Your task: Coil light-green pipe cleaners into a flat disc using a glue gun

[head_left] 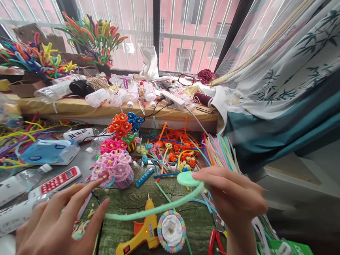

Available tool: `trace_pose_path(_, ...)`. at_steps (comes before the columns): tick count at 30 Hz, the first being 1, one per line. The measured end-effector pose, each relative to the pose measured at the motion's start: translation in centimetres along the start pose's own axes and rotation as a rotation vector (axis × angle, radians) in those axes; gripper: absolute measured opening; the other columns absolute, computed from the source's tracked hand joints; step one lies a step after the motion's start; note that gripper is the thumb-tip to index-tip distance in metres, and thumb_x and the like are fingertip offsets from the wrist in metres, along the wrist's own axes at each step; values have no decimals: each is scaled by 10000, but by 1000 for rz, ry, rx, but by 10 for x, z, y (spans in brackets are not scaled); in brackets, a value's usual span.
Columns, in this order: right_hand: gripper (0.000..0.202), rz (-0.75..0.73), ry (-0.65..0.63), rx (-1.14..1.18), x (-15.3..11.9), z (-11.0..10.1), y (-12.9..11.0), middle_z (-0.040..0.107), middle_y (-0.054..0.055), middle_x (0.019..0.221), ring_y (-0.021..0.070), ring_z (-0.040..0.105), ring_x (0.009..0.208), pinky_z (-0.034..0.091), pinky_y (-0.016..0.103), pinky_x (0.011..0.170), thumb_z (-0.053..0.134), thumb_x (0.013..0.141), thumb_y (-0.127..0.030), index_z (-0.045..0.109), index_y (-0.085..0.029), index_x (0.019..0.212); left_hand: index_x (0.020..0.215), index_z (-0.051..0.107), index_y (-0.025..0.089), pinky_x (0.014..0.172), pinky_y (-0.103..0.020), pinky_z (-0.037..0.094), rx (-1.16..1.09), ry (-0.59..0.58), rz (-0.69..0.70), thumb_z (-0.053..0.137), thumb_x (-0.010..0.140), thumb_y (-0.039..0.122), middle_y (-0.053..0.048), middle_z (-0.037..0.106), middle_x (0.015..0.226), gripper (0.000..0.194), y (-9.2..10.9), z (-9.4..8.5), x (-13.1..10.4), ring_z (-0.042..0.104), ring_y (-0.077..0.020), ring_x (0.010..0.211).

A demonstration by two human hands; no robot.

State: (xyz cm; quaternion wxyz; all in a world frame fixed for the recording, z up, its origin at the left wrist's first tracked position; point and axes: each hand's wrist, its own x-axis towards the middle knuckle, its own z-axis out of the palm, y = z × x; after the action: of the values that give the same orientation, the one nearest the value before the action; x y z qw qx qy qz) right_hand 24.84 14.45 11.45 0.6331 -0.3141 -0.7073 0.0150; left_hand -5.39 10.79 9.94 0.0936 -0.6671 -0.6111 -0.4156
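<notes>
R hand point(232, 197) is pinching flat, mint-green fuzzy-stem coil point(185, 179) above green wood-look worktop point(125, 199), prob. stopping turns springing loose. L hand point(54, 229) is hovering, thumb/fingers apart, nr tail point(153, 212) end; contact unclear.

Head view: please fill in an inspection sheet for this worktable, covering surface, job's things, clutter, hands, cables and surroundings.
Surface: green wood-grain tabletop.
Job's things: mint pipe cleaner, one end coiled into a disc.
Clutter: yellow glue gun, red-handled pliers, orange pieces, plastic bottles.
Hands: right hand pinches the disc; left hand open near the loose end, contact unclear.
Cables: black cord beside the glue gun; power strip on the ledge.
Surroundings: barred window, curtain.
</notes>
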Motion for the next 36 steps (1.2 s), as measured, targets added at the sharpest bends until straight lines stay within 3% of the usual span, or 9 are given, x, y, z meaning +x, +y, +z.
trace_pose_path(2,395,16,-25,-8,0,0,-1,785,7,791,160,745,673,592,252,610,630,900,35,810,-278,1060,1220,714,296,843,-460,455,85,7,189,603,893,352,-16,728,1091,350,-3,-1,3,679,-346,975)
trace_pose_path(5,285,102,-128,39,1,0,-4,784,18,786,156,732,664,579,244,606,660,899,-2,803,-237,976,1212,711,231,806,-401,463,8,15,428,685,894,308,-48,741,1074,328,14,0,9,693,-274,883)
trace_pose_path(7,224,184,-191,106,2,2,-6,772,15,755,153,709,632,562,248,592,684,897,-30,791,-224,933,1191,708,198,833,-388,443,-43,-53,472,685,922,296,-66,734,1064,288,35,2,14,669,-251,898)
trace_pose_path(10,164,281,-258,207,3,3,-7,742,14,692,145,670,578,532,245,555,699,896,-64,782,-204,884,1108,705,176,797,-331,435,-72,-54,497,660,948,176,-44,717,970,167,65,9,20,618,-191,854)
trace_pose_path(14,97,412,-302,328,2,2,-7,726,10,637,120,641,516,496,203,489,754,867,-105,782,-194,840,1059,716,183,760,-267,453,-139,-69,446,673,919,77,-23,665,918,180,80,15,27,577,-149,813)
trace_pose_path(21,50,663,-264,540,-1,2,-6,718,-5,583,109,659,427,508,158,405,795,843,-157,788,-195,811,991,687,226,640,-136,483,-267,-166,359,612,964,135,43,669,860,121,79,15,30,637,-59,664)
trace_pose_path(28,49,766,-181,628,-1,6,-7,739,-9,591,136,713,448,555,157,395,821,821,-163,788,-198,828,943,680,274,627,-144,541,-363,-132,178,664,927,223,66,753,826,56,89,20,24,713,-97,657)
trace_pose_path(36,53,832,-157,710,-3,9,-7,746,-9,584,141,730,463,572,148,411,834,815,-177,790,-193,840,867,738,305,542,-137,543,-610,-118,-122,716,874,238,113,740,689,70,102,29,15,675,-73,480)
